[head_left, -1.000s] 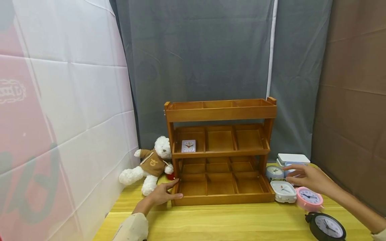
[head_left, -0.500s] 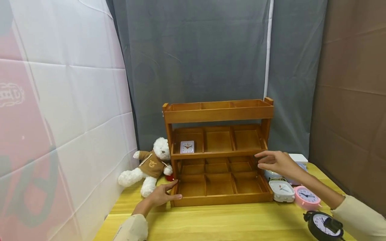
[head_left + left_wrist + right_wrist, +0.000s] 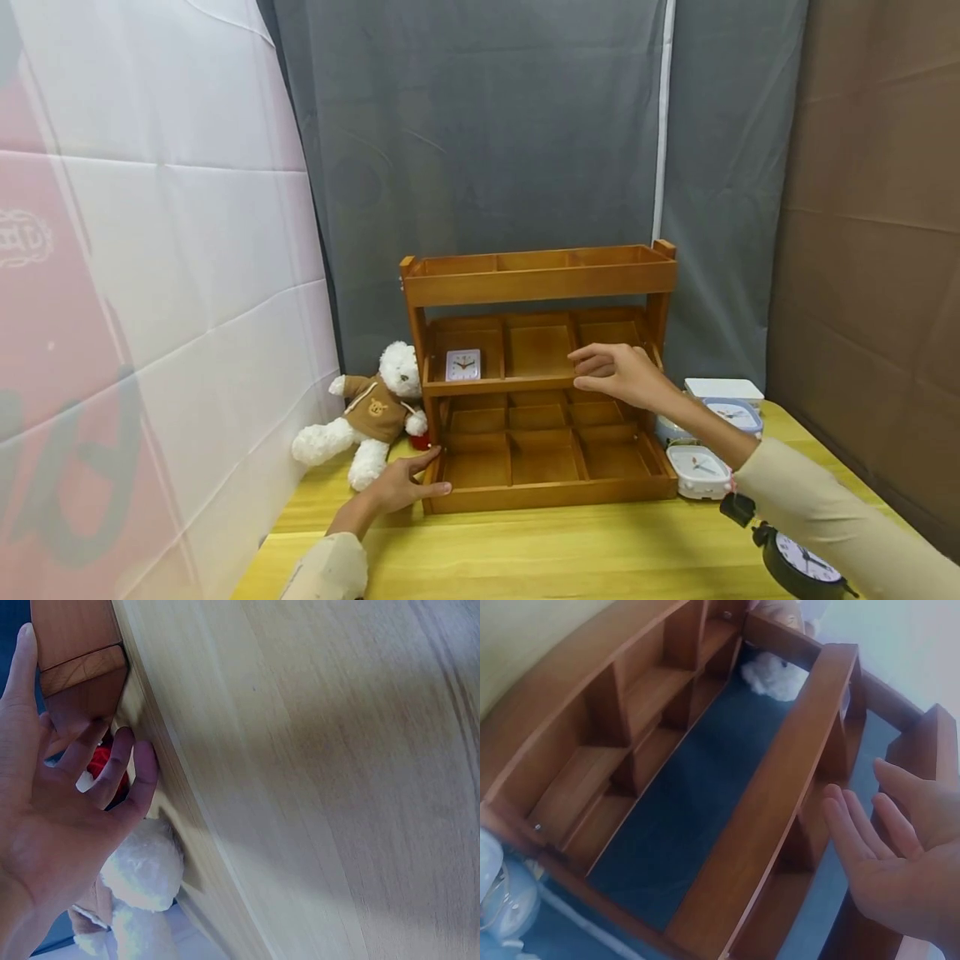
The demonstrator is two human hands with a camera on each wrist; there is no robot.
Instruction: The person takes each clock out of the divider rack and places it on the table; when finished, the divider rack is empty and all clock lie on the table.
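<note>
My left hand [image 3: 397, 487] holds the lower left corner of a brown wooden tiered shelf [image 3: 555, 493], thumb on the front and index finger at the side. In the left wrist view, the thumb and bent fingers of the left hand [image 3: 67, 795] lie around that corner [image 3: 82, 675]. My right hand [image 3: 618, 372] hovers before the middle tier's right part, with nothing visible between its loosely bent fingers. The right wrist view shows the right hand [image 3: 900, 855] apart from the wood. A small white square alarm clock [image 3: 462, 364] stands in the middle tier's left compartment.
A white teddy bear [image 3: 378, 408] in a brown hoodie sits left of the shelf. On the right lie a white clock [image 3: 697, 472], a blue clock [image 3: 731, 413], a white box [image 3: 723, 390] and a black alarm clock [image 3: 802, 562]. The right forearm hides part of that area.
My right hand has moved left from above the clocks to before the middle tier, its forearm now covering the pink clock. The left hand keeps its place on the shelf corner.
</note>
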